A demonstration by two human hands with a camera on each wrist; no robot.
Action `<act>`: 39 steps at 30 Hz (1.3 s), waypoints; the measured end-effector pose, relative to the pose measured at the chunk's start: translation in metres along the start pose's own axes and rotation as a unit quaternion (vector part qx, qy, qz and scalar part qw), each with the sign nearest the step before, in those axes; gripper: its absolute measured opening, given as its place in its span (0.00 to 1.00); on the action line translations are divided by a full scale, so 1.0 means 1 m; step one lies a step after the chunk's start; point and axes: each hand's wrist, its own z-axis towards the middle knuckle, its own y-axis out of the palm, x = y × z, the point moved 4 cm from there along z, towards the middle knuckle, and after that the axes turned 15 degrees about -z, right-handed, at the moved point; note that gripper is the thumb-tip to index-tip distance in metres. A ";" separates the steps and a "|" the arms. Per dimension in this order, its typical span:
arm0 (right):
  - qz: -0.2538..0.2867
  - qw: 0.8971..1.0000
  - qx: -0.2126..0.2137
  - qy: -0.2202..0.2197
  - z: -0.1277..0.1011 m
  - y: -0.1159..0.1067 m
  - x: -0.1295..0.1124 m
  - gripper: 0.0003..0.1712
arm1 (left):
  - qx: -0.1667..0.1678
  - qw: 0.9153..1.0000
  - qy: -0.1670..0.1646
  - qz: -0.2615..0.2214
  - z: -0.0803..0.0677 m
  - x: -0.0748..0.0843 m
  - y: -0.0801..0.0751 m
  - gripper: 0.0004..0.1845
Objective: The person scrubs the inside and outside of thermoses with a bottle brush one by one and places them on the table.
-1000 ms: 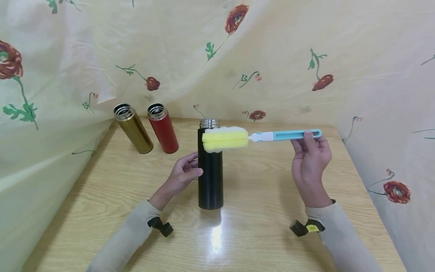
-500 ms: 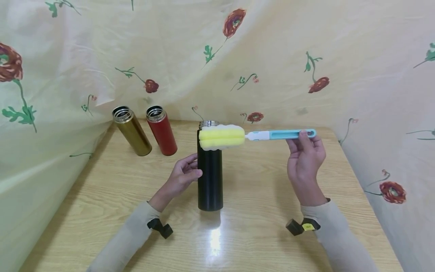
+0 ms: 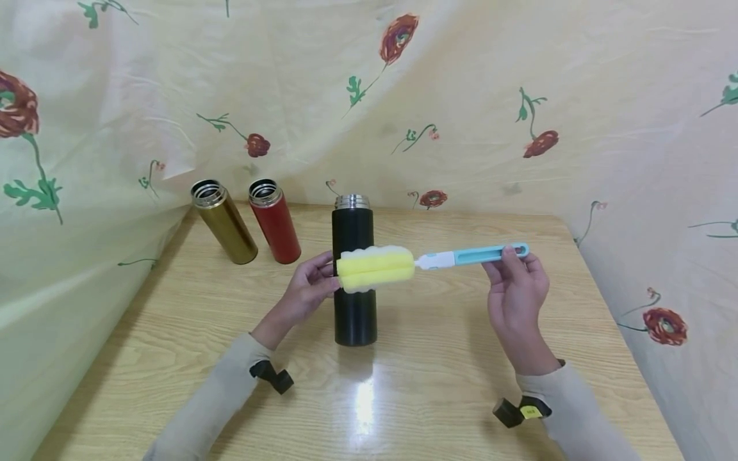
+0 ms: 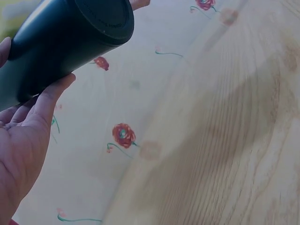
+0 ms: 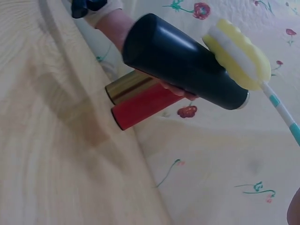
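My left hand [image 3: 308,291] grips a black vacuum flask [image 3: 354,320] from its left side. Its steel neck points up, and it has no lid on. In the left wrist view the base of the flask [image 4: 61,51] shows, lifted off the table. Between thumb and fingers, my right hand [image 3: 519,294] pinches the blue handle end of a bottle brush [image 3: 438,259]. The brush lies nearly level, its yellow-and-white sponge head [image 3: 375,272] overlapping the middle of the flask in the head view. In the right wrist view the sponge head [image 5: 236,54] appears alongside the flask's upper part.
A gold flask [image 3: 227,227] and a red flask [image 3: 277,224] stand lidless at the back left of the wooden table [image 3: 450,384]. Flower-patterned cloth [image 3: 323,83] hangs behind and along both sides.
The sponge head has come down from the flask's upper part to its middle as my right hand lowers the brush. The black flask has risen slightly in my left hand.
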 end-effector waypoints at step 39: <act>-0.078 0.993 -0.055 0.063 -0.061 -0.047 0.039 0.03 | -0.011 0.995 0.066 -0.074 0.021 0.027 0.010 0.21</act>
